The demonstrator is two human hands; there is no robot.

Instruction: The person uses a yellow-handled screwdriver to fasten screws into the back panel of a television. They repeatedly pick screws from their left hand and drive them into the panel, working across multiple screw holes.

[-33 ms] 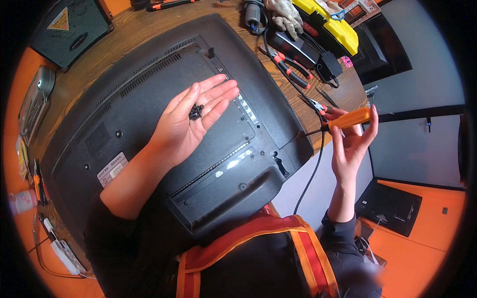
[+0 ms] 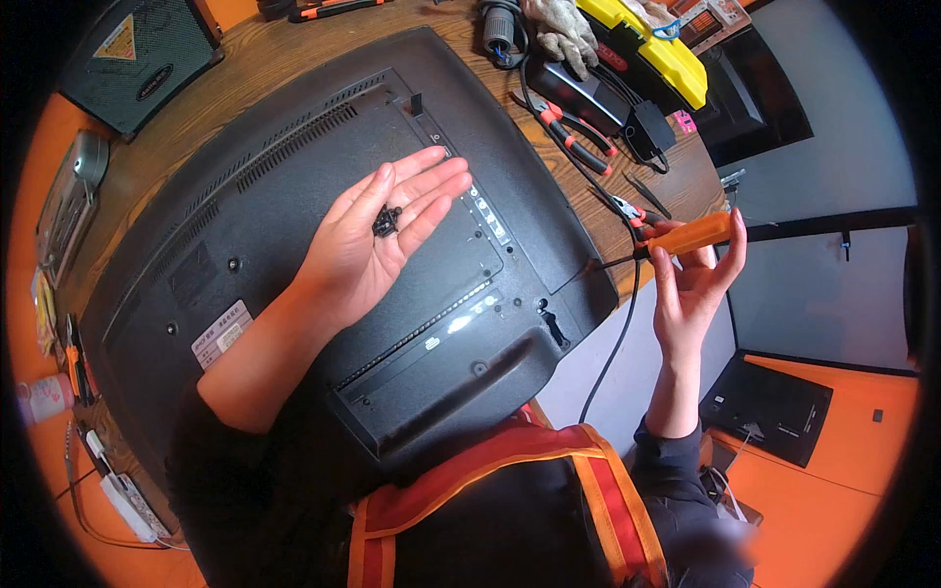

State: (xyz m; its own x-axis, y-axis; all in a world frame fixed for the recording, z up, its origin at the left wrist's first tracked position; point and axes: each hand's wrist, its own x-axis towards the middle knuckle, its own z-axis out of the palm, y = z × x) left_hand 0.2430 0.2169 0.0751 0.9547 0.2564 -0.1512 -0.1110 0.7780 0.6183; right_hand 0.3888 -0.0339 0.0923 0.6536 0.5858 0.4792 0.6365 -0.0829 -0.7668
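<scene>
Over the back of a black flat-screen television [image 2: 294, 206], my left hand [image 2: 358, 240] is held palm up with the fingers stretched out. A small heap of black screws [image 2: 387, 220] rests on its palm. My right hand [image 2: 691, 284], off the television's right edge, has thumb and fingers around the orange handle of a screwdriver [image 2: 691, 235]. The dark shaft points left, its tip by the television's corner; whether it touches cannot be told. Nearest that hand lie small red-handled pliers [image 2: 630, 213], partly behind the fingers.
Red-and-black pliers [image 2: 578, 145], tweezers [image 2: 647, 196], a black adapter [image 2: 649, 132], a yellow toolbox [image 2: 652, 49] and gloves [image 2: 564, 34] crowd the wooden table's [image 2: 279, 59] far right. A black cable [image 2: 619, 343] hangs over the edge. A speaker [image 2: 147, 64] stands far left.
</scene>
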